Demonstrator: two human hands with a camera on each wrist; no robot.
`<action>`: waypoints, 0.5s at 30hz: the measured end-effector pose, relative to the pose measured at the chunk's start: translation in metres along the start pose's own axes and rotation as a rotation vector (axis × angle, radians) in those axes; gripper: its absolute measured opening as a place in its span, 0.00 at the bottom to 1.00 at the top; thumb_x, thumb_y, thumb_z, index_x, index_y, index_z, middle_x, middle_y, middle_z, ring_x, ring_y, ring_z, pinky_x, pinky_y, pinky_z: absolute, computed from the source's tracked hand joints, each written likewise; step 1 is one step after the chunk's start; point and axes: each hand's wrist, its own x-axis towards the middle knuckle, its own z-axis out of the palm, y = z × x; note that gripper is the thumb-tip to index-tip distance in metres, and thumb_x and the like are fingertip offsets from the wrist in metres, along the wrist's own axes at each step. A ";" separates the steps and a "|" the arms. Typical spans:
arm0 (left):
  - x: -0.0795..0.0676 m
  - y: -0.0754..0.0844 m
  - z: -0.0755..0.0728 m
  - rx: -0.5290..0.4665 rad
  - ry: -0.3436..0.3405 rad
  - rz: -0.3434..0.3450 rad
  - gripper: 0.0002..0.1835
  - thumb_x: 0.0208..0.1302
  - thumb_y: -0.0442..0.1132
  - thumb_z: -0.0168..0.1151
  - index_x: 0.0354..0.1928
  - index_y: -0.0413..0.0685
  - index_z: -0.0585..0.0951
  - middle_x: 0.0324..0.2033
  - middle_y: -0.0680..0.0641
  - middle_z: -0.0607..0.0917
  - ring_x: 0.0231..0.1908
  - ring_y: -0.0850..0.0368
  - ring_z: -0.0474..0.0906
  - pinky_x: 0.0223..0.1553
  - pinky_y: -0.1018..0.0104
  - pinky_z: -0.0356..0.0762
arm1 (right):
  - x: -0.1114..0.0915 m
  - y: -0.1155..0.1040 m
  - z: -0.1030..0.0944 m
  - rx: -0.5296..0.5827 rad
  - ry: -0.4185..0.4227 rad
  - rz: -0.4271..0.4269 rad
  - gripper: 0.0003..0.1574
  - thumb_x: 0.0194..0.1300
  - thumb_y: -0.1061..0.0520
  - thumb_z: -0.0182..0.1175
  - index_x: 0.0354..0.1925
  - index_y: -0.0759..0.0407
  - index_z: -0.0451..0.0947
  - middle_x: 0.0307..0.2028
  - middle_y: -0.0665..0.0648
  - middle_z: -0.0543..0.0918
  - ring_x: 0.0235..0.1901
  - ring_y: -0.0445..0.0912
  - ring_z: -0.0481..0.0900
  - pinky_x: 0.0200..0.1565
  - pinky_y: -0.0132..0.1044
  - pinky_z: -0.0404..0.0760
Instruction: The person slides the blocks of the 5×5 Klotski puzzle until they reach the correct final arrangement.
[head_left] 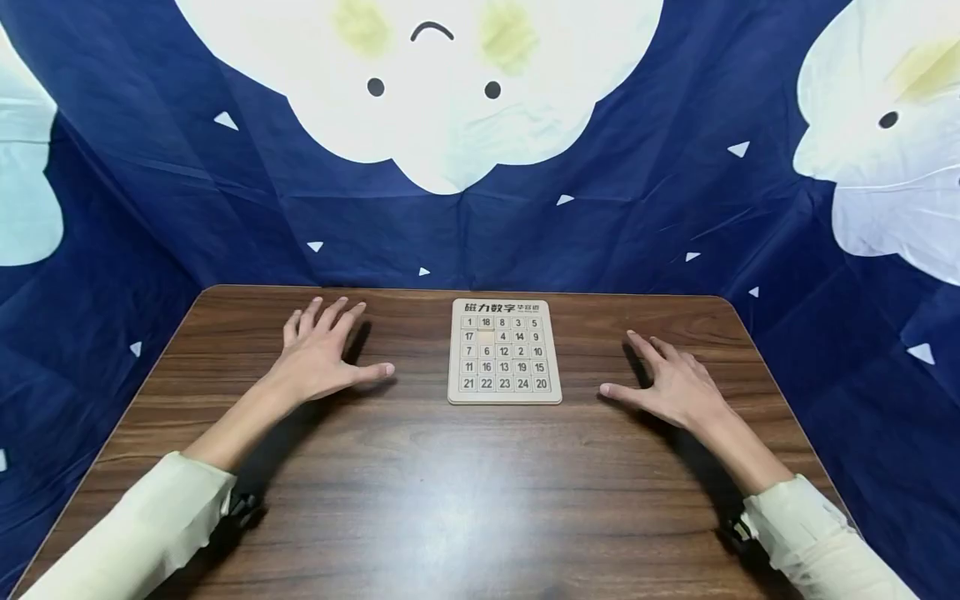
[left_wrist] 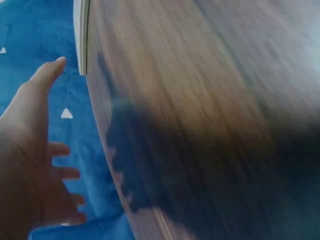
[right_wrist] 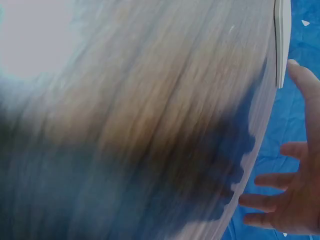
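"One number board, you say. Where is it?"

"Flat on the far part of the wooden table, near the middle, between the two hands and touched by neither. Its number tiles sit in five rows, with one bare slot in the second row, just under the 18."

"Can you read the heading?"

"The large characters, yes; the small print at its right end is too tiny. Both wrist views give only a pale side edge of the board, cut off at the top."

"And the hands?"

"The left hand is spread wide, thumb stretched toward the board, holding nothing. The right hand is also empty, thumb well away from its fingers, though some fingers overlap from above. Each wrist view crops part of its hand."

"Anything else unclear?"

"Something dark sits under each pale sleeve; I cannot tell what. Both sleeves run out of frame. Glare whitens the near tabletop, and the grain blurs in the wrist views. Behind, the blue cloth carries white clouds, cropped by the picture's edges."
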 end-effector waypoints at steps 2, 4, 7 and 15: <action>0.004 0.004 0.002 -0.008 -0.015 0.011 0.70 0.59 0.87 0.66 0.92 0.52 0.57 0.89 0.34 0.57 0.89 0.23 0.45 0.83 0.18 0.42 | 0.001 -0.002 0.000 0.009 0.000 -0.015 0.78 0.63 0.08 0.61 0.92 0.47 0.52 0.85 0.75 0.63 0.80 0.84 0.63 0.79 0.83 0.61; 0.007 0.007 0.003 -0.017 -0.030 0.018 0.70 0.60 0.87 0.65 0.92 0.52 0.56 0.89 0.34 0.58 0.88 0.23 0.47 0.82 0.18 0.45 | 0.002 -0.005 0.001 0.020 -0.001 -0.024 0.78 0.62 0.08 0.63 0.92 0.47 0.54 0.86 0.74 0.64 0.80 0.83 0.64 0.78 0.83 0.61; 0.012 0.012 0.006 -0.014 -0.045 0.026 0.69 0.61 0.87 0.64 0.92 0.52 0.56 0.89 0.34 0.60 0.88 0.23 0.50 0.82 0.19 0.47 | 0.004 -0.009 0.003 0.031 0.009 -0.043 0.77 0.62 0.09 0.64 0.91 0.48 0.56 0.85 0.74 0.64 0.80 0.83 0.65 0.77 0.83 0.63; 0.021 0.025 0.013 -0.001 -0.082 0.036 0.69 0.58 0.89 0.65 0.91 0.52 0.61 0.88 0.31 0.61 0.86 0.20 0.54 0.82 0.18 0.51 | 0.007 -0.024 0.007 0.057 0.031 -0.087 0.73 0.63 0.13 0.68 0.89 0.51 0.62 0.83 0.73 0.69 0.78 0.81 0.69 0.76 0.81 0.68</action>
